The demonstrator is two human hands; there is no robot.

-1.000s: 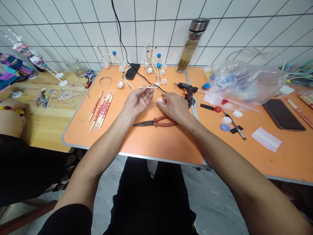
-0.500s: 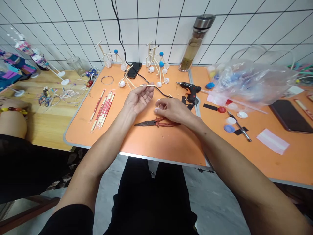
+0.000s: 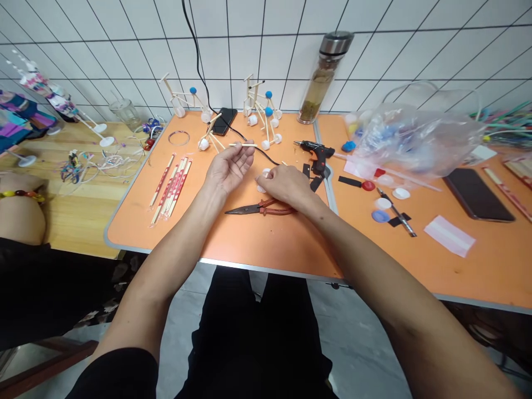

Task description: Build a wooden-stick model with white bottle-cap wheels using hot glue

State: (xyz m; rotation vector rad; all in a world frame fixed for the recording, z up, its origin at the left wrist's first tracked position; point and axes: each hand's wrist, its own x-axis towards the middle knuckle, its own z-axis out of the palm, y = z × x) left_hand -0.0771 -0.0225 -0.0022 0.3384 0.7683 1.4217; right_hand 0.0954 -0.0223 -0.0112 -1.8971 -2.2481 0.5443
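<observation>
My left hand (image 3: 230,169), palm turned up, pinches a short, pale wooden stick (image 3: 250,145) between thumb and fingers. Beside it, my right hand (image 3: 287,184) is closed and low over the table, its fingertips at small white caps (image 3: 261,188). What those fingers grip is hidden. The tip of another pale stick (image 3: 284,163) shows just behind my right hand. Under the right wrist lie long-nose pliers (image 3: 247,209) with red handles. Behind the hands stand stick figures with blue balls (image 3: 269,111) and white wheel-like caps (image 3: 265,145).
Wrapped chopsticks (image 3: 177,188) lie left. A black glue gun (image 3: 316,152), a craft knife (image 3: 397,210), coloured caps (image 3: 380,216) and a phone (image 3: 477,194) lie right. A glass tea bottle (image 3: 318,91) and plastic bag (image 3: 415,138) stand behind. Another person's arm (image 3: 20,213) rests left.
My right hand has lowered its fingertips among the white caps and closed them. My left hand keeps the stick. The whole view has shifted slightly.
</observation>
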